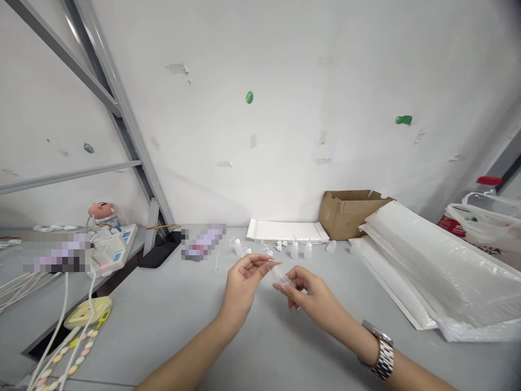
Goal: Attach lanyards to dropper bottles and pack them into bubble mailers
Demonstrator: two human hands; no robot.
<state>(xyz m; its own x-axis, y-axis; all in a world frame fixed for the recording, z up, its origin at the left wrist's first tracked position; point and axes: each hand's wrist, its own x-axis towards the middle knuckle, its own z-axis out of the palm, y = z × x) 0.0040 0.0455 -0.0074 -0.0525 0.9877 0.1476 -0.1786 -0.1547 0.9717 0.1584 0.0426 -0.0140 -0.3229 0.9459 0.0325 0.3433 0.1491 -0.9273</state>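
Grip: left hand (243, 279) pinching upper end between thumb and fingers; right hand (306, 290) pinching lower end, fingers curling under.
Held piece: small translucent plastic piece (281, 275), being held up between both hands, slanting, above table (175, 331); fingers covering parts of it, exact shape not readable.
Bottles behind hands: small white bottle (238, 247) standing left, thin loop attached at its top; two more, one bottle (294, 250) and its neighbor (308, 251), standing side by side, narrow tips pointing up.
Small bits: white caps (280, 246) clustering left of that pair; translucent container (331, 247) leaning to the right of it.
Loose ring: thin white loop (217, 268) lying left of hands.
Back edge: flat white package (288, 232) lying along wall (285, 108); cardboard box (344, 220) standing just beside it.
Right side: bubble-wrap mailers (443, 277) piling up in front of box.
Left side: black flat object (160, 254) lying near metal frame (122, 108); power strip (118, 251) sitting farther left.
Right wrist: wearing metal-band watch (385, 355).
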